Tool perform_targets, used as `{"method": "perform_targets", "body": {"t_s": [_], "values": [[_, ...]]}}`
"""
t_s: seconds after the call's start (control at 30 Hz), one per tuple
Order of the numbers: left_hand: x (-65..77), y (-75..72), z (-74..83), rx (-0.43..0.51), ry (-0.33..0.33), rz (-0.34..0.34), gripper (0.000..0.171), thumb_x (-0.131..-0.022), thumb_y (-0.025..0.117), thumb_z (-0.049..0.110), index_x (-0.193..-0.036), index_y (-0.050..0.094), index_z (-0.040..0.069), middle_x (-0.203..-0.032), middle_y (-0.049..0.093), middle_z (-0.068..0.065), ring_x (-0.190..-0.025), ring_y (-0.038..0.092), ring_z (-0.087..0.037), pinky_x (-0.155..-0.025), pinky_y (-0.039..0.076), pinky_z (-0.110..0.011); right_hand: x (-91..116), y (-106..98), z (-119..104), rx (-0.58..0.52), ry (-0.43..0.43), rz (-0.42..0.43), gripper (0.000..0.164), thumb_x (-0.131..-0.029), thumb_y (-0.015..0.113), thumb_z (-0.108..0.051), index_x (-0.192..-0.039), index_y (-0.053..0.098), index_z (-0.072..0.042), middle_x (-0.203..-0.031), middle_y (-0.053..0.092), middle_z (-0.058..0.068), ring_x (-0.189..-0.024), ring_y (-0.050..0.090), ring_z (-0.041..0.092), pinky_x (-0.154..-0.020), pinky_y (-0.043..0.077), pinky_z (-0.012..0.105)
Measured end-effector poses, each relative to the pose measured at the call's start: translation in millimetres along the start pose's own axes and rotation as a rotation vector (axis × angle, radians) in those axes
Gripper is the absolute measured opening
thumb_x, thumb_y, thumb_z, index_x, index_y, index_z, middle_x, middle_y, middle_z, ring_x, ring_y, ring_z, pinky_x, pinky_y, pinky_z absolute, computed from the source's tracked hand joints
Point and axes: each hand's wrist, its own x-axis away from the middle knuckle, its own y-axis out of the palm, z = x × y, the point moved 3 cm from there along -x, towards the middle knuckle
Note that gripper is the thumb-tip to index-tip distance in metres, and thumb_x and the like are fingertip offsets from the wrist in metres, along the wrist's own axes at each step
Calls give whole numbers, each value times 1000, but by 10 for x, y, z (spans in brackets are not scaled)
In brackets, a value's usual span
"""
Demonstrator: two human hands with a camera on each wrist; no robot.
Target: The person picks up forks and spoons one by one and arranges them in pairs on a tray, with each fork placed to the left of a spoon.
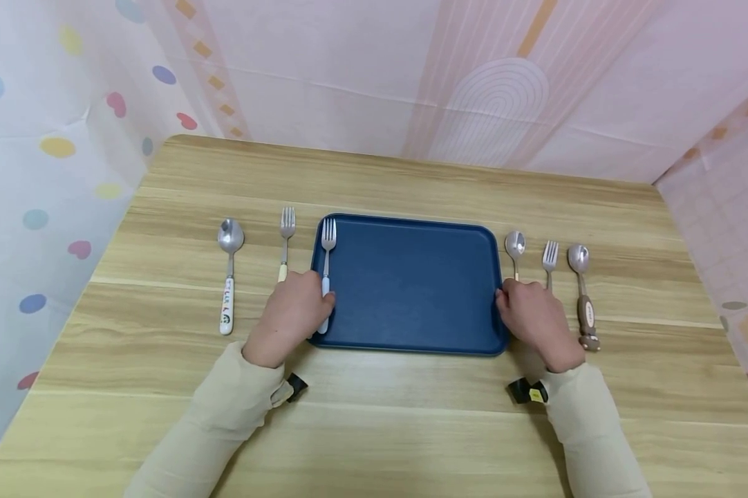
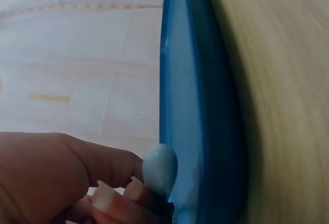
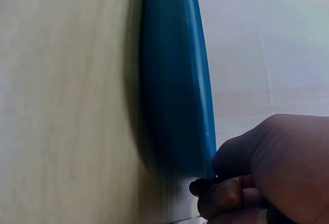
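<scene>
A dark blue rectangular tray (image 1: 411,283) lies on the wooden table. Over its left side is a fork (image 1: 328,235) with a pale blue handle, tines pointing away from me. My left hand (image 1: 294,304) pinches that handle by the tray's left rim; in the left wrist view the rounded handle end (image 2: 160,168) shows between thumb and fingers. On the opposite side, my right hand (image 1: 532,315) grips the tray's right rim. The right wrist view has its thumb and curled fingers (image 3: 226,196) at the tray corner.
Left of the tray lie a spoon (image 1: 227,304) with a patterned white handle and a yellow-handled fork (image 1: 287,225). To the right are a spoon (image 1: 515,243), a fork (image 1: 550,256), both partly hidden by my right hand, and a brown-handled spoon (image 1: 584,311). A patterned curtain (image 1: 349,69) hangs behind.
</scene>
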Motion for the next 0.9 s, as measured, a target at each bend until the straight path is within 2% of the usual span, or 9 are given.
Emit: {"method": "perform_targets", "body": {"t_s": [0.43,0.7,0.9], "values": [[0,78,-15,-34,3,3,34,-89,54,17,-57,53,6,-49,48,-6,-40,49,-17,-34,36,-25,2,-4,-8,12,4,0,28,-92,47,-18,-66,51,-8,-53,47,6,-47,47,20,-40,38,35],[2,94,3,-46,-19,-31,28,-89,57,18,-65,56,3,-54,51,-8,-43,50,-18,-36,36,-25,8,-1,-2,13,11,-3,27,-92,47,-18,-67,51,-8,-53,47,6,-47,47,20,-40,37,34],[9,93,15,-45,-21,-29,31,-89,57,19,-63,54,4,-51,47,-5,-42,49,-17,-35,34,-24,7,-2,-11,15,13,-4,28,-92,47,-18,-66,51,-8,-53,46,6,-46,46,20,-40,37,34]]}}
